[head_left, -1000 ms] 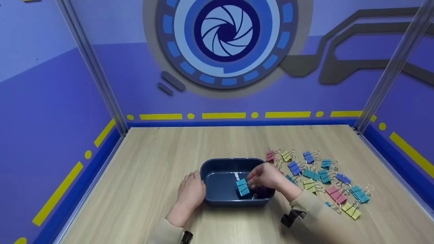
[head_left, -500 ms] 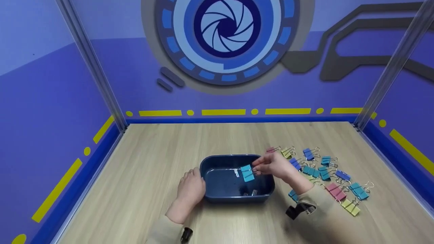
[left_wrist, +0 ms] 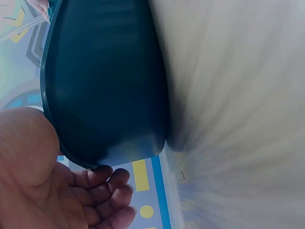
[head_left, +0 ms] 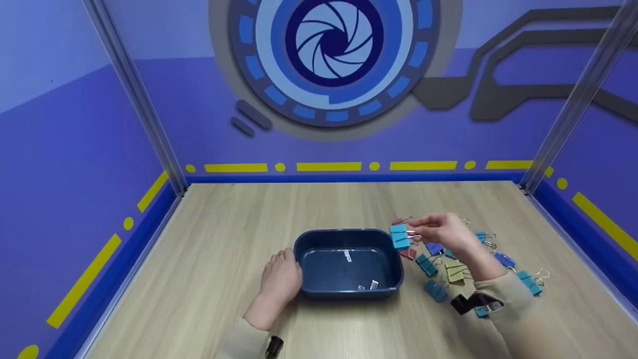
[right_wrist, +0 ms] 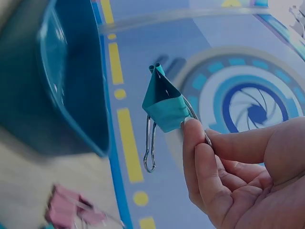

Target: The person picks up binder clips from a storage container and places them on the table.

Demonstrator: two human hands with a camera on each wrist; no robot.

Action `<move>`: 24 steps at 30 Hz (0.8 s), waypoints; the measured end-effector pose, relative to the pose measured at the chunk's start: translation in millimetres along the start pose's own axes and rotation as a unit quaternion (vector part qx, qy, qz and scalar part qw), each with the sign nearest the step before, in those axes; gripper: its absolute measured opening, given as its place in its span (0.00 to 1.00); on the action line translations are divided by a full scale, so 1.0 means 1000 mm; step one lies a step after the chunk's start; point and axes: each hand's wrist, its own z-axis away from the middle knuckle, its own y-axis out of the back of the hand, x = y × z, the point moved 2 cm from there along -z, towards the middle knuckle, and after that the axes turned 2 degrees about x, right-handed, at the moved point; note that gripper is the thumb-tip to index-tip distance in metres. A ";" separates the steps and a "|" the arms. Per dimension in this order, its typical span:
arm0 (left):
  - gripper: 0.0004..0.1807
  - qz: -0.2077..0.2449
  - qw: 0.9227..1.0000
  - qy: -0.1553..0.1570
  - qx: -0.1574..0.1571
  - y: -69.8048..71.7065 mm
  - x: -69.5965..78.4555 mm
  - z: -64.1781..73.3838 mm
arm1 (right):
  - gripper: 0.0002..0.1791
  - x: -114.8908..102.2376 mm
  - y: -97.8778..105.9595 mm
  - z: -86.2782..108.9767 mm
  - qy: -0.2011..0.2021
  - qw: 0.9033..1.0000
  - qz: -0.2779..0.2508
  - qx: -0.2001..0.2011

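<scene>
My right hand (head_left: 451, 234) pinches a teal binder clip (head_left: 399, 237) by one wire handle, over the right rim of a dark blue bin (head_left: 349, 294). In the right wrist view, the thumb and fingertips hold the handle of the raised clip (right_wrist: 167, 112), while its other handle hangs free. At the bin's left wall, my left hand (head_left: 281, 276) holds the rim. The left wrist view shows bent fingers (left_wrist: 109, 191) at the corner of the bin (left_wrist: 105, 86), with the thumb's end hidden behind the rim. Small white patches (head_left: 347, 256) show on the bin's floor.
Several loose binder clips lie right of the bin, among them a yellow clip (head_left: 454, 273), a teal clip (head_left: 436, 289) and a blue clip (head_left: 505, 259). The right forearm hides some. Blue-purple panels (head_left: 329, 149) stand behind and beside the wooden table (head_left: 239, 214).
My right hand has lifted the teal binder clip up from inside the bin and carried it rightward to the right rim. The left hand has stayed on the bin.
</scene>
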 end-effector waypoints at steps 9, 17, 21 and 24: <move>0.18 0.003 1.000 0.000 0.002 -0.001 -0.002 0.001 | 0.26 0.025 0.057 0.005 -0.003 1.000 -0.016 0.025; 0.15 0.001 1.000 -0.006 0.006 0.000 -0.003 0.001 | 0.28 0.052 0.099 0.008 -0.028 0.997 -0.022 0.066; 0.15 0.004 1.000 -0.005 0.007 0.000 -0.004 0.002 | 0.28 0.067 0.119 0.010 -0.048 0.994 -0.027 0.095; 0.13 0.003 1.000 -0.008 0.014 0.000 -0.004 0.002 | 0.29 0.079 0.134 0.012 -0.069 0.989 -0.032 0.123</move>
